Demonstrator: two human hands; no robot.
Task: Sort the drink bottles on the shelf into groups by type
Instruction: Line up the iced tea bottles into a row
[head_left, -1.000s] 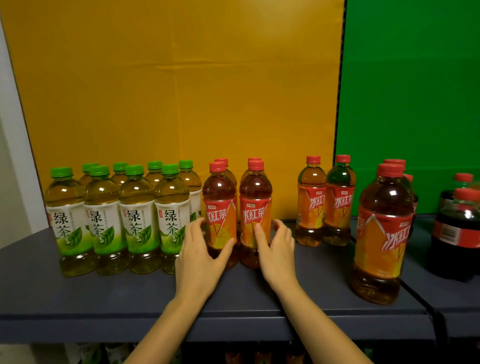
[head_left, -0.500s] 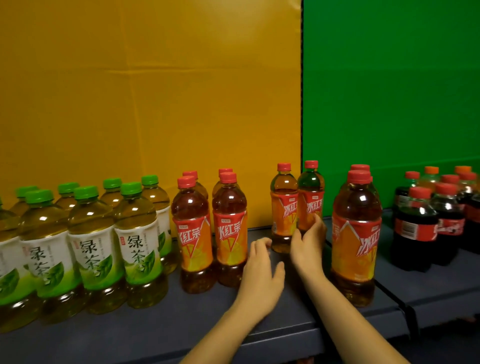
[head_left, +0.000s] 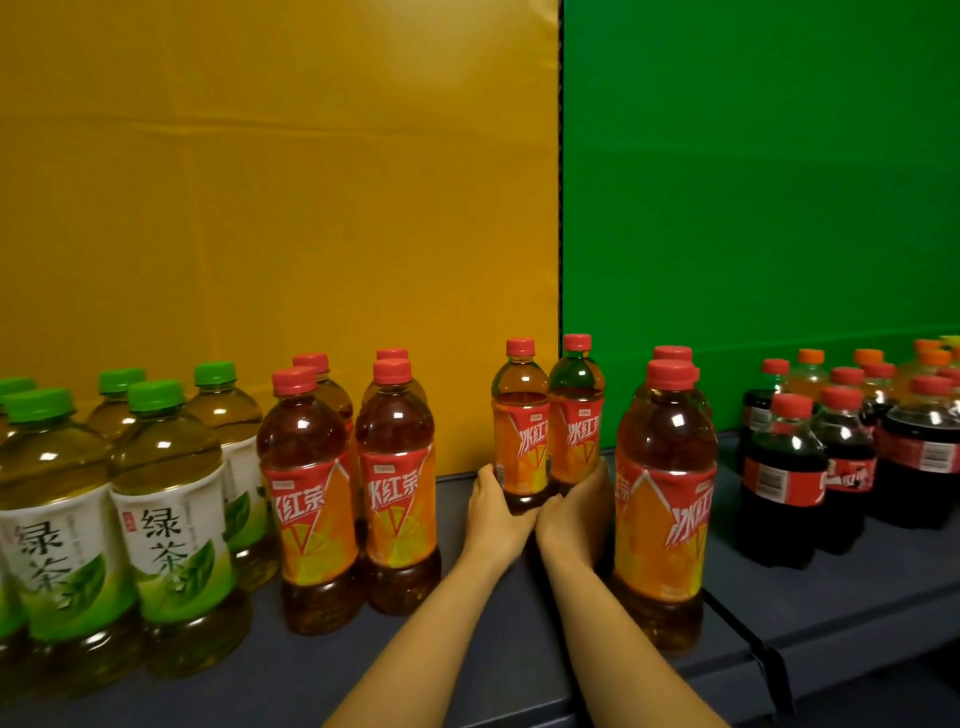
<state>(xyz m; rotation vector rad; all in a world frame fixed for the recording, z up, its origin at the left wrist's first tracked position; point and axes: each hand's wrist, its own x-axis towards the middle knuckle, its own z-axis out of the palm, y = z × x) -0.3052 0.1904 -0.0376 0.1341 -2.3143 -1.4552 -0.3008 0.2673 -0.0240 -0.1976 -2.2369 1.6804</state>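
Two red-capped iced tea bottles stand upright and touching at the back of the dark shelf (head_left: 519, 649), where the yellow backdrop (head_left: 260, 208) meets the green backdrop (head_left: 753, 208). The left hand (head_left: 493, 512) curls round the base of the left bottle (head_left: 519, 447). The right hand (head_left: 571, 512) wraps the base of the right bottle (head_left: 576, 426). The hands touch in front of the pair. To the left stand four more iced teas (head_left: 397, 467), then the green teas (head_left: 166, 519). To the right, nearer the front edge, are the front iced teas (head_left: 665, 493), and beyond them the colas (head_left: 784, 467).
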